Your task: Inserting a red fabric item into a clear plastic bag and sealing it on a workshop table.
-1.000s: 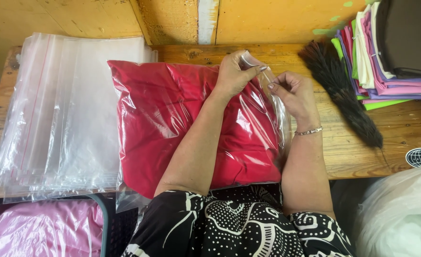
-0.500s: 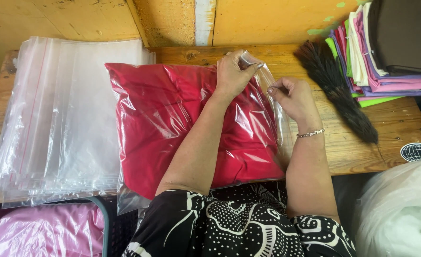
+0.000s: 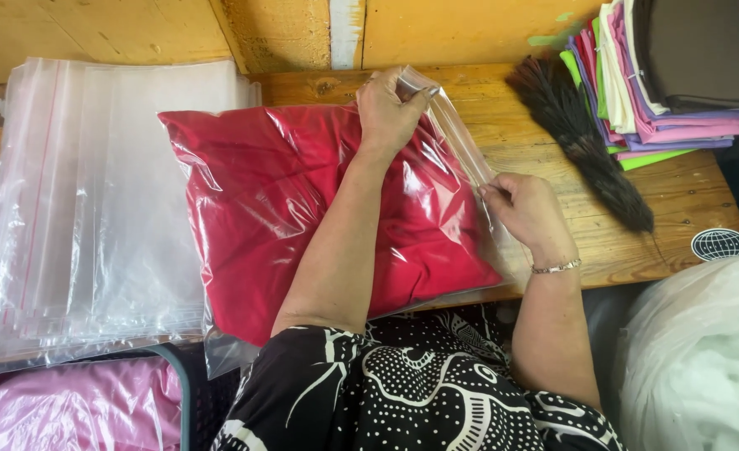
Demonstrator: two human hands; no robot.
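Observation:
A clear plastic bag (image 3: 253, 209) with a folded red cloth inside lies on the wooden table (image 3: 687, 196). My left hand (image 3: 389, 113) grips the bag's far right corner, pinching its open edge. Along the same edge, nearer to me, my right hand (image 3: 526, 209) pinches the seal strip between thumb and fingers. The strip runs taut between the two hands.
A stack of empty clear bags (image 3: 86, 200) lies to the left. A dark hand broom (image 3: 582, 138) and a pile of folded coloured cloths (image 3: 662, 75) sit at the right. A pink bagged cloth (image 3: 69, 409) is in a basket at lower left, white plastic (image 3: 703, 359) at lower right.
My right hand has slid along the bag's edge toward me, away from my left hand, which stays at the far corner.

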